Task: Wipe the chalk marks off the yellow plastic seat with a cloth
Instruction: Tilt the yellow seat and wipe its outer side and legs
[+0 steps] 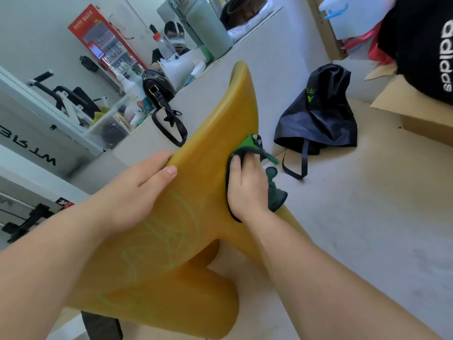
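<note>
Pale floor (355,229) fills most of the room, and a low grey wall (269,57) runs across the back. Far on the left stands a red drinks machine (105,38). Near it a clear box (110,126) sits on a white shelf (49,111). A black handbag (157,89) rests on the ledge of the wall, and its strap hangs down the side.

Next comes the left hand (137,190). Its grip is closed around the left edge of the yellow plastic seat (196,192), with the thumb lying on top and the fingers hidden behind the edge. The seat is in the middle, close to the person, tilted up so that its narrow end points away toward the wall. Green chalk marks (166,236) cover the lower part of the seat, between the two arms.

On the right side of the seat is the right hand (247,185). It presses flat on a dark green cloth (247,153), and the cloth lies against the seat. The fingers are spread over the cloth, so this grip is holding the cloth down on the plastic. Part of the cloth hangs off the seat's right edge.

Farther right a dark blue bag (318,114) lies on the floor. A cardboard box (404,106) with black clothes (421,45) on it sits at the far right.
</note>
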A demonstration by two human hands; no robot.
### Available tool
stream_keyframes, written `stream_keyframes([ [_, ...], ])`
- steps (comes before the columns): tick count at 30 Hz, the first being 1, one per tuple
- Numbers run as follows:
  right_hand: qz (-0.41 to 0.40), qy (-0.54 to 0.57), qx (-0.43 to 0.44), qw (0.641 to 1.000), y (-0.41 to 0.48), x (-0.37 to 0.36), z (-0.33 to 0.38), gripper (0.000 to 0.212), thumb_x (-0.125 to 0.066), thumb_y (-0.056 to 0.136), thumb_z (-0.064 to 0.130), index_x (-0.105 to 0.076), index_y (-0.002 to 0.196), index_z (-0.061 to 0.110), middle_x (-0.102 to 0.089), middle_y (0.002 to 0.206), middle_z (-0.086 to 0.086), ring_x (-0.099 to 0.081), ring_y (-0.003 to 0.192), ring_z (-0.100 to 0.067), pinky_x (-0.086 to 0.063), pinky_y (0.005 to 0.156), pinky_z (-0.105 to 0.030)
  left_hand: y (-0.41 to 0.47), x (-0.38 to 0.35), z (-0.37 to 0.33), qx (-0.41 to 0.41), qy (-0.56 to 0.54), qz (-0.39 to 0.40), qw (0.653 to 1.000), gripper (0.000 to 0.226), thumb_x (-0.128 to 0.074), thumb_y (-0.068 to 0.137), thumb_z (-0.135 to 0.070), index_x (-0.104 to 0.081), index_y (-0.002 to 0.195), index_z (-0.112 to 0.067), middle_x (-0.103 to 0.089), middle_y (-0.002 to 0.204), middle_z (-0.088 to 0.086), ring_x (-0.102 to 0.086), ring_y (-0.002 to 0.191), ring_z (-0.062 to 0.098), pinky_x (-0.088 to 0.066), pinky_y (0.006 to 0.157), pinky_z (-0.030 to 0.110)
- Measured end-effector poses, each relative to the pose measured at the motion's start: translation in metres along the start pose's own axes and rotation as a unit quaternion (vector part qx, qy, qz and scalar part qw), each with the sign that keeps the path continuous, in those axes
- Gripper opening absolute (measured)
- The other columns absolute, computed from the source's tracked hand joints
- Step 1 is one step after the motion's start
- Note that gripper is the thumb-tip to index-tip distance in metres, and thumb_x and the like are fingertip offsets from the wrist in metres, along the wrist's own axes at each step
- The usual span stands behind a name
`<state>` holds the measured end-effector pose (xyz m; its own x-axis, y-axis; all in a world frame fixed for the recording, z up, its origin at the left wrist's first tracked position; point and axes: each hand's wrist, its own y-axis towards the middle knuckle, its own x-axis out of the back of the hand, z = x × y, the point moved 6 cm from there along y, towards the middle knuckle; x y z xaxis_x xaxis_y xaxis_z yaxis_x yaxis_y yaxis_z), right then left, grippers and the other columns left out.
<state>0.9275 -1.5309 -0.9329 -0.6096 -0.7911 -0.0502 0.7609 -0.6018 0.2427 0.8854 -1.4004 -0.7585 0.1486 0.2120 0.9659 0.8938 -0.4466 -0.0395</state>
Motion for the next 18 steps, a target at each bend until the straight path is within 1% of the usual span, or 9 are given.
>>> stream_keyframes([
  [1,-0.015,-0.038,-0.001,0.999,-0.016,-0.001,-0.005,0.048,-0.019,0.101,0.053,-0.053,0.11,0.02,-0.061,0.118,-0.007,-0.054,0.111,-0.032,-0.041,0.103,-0.056,0.0,-0.001,0.0,0.004,0.001,-0.002,1.0,0.02,-0.037,0.102,-0.037,-0.049,0.09,-0.048,-0.06,0.093,-0.026,-0.049,0.076,-0.025,-0.037,0.067,0.0],
  [2,-0.019,-0.076,0.002,0.997,-0.031,-0.002,-0.012,0.05,-0.02,0.102,0.052,-0.056,0.107,0.018,-0.061,0.114,-0.007,-0.053,0.11,-0.032,-0.039,0.104,-0.057,-0.001,-0.002,-0.002,0.006,0.004,-0.002,1.0,0.02,-0.037,0.102,-0.037,-0.049,0.09,-0.047,-0.059,0.095,-0.018,-0.049,0.075,-0.023,-0.037,0.067,0.001],
  [4,0.024,-0.153,-0.001,0.988,-0.056,-0.011,-0.035,0.061,-0.017,0.102,0.056,-0.059,0.12,0.016,-0.056,0.13,-0.01,-0.045,0.129,-0.036,-0.028,0.117,-0.056,-0.002,-0.003,-0.003,0.0,0.005,-0.006,1.0,0.02,-0.036,0.102,-0.037,-0.049,0.091,-0.047,-0.058,0.098,-0.013,-0.049,0.074,-0.023,-0.036,0.065,-0.002],
  [6,0.07,-0.202,-0.016,0.977,-0.073,-0.015,-0.065,0.074,-0.012,0.098,0.063,-0.054,0.137,0.016,-0.04,0.155,-0.013,-0.026,0.149,-0.039,-0.012,0.125,-0.054,-0.001,-0.003,-0.007,0.002,-0.006,-0.013,1.0,0.022,-0.037,0.103,-0.035,-0.046,0.087,-0.047,-0.053,0.089,-0.016,-0.047,0.068,-0.026,-0.034,0.06,-0.004],
  [8,0.077,-0.198,-0.024,0.977,-0.077,-0.015,-0.081,0.079,-0.011,0.097,0.066,-0.047,0.145,0.016,-0.021,0.169,-0.012,-0.007,0.158,-0.038,0.003,0.128,-0.05,-0.001,-0.003,-0.007,0.003,-0.005,-0.015,1.0,0.023,-0.037,0.102,-0.035,-0.044,0.084,-0.048,-0.047,0.084,-0.019,-0.046,0.066,-0.024,-0.034,0.06,-0.001],
  [9,0.067,-0.19,-0.03,0.979,-0.074,-0.013,-0.079,0.08,-0.011,0.096,0.066,-0.046,0.146,0.015,-0.019,0.17,-0.012,-0.004,0.158,-0.037,0.006,0.127,-0.05,-0.001,-0.003,-0.005,0.004,-0.001,-0.011,1.0,0.022,-0.037,0.102,-0.037,-0.045,0.085,-0.048,-0.048,0.086,-0.019,-0.047,0.068,-0.023,-0.034,0.062,0.001],
  [12,0.031,-0.154,-0.026,0.987,-0.055,-0.014,-0.033,0.08,-0.008,0.096,0.061,-0.038,0.151,0.012,-0.026,0.166,-0.013,-0.01,0.157,-0.039,0.004,0.126,-0.059,0.0,-0.003,0.0,0.002,-0.001,-0.002,1.0,0.018,-0.036,0.102,-0.04,-0.05,0.092,-0.047,-0.059,0.097,-0.02,-0.051,0.079,-0.022,-0.036,0.066,0.001],
  [15,-0.002,-0.078,0.071,0.994,-0.034,-0.018,0.043,0.075,-0.014,0.101,0.057,-0.022,0.161,0.011,-0.005,0.173,-0.007,0.006,0.159,-0.031,0.011,0.126,-0.052,0.001,-0.003,0.002,-0.012,-0.011,0.001,1.0,0.018,-0.037,0.101,-0.041,-0.052,0.098,-0.05,-0.061,0.097,-0.029,-0.055,0.087,-0.018,-0.041,0.071,0.005],
  [18,-0.027,-0.049,0.108,0.993,-0.02,-0.013,0.052,0.073,-0.021,0.101,0.057,-0.024,0.161,0.014,-0.009,0.173,-0.006,0.001,0.159,-0.032,-0.003,0.126,-0.054,0.001,-0.003,0.002,-0.016,-0.022,-0.007,1.0,0.018,-0.038,0.101,-0.039,-0.053,0.1,-0.049,-0.061,0.098,-0.026,-0.054,0.086,-0.022,-0.039,0.067,0.0],
])
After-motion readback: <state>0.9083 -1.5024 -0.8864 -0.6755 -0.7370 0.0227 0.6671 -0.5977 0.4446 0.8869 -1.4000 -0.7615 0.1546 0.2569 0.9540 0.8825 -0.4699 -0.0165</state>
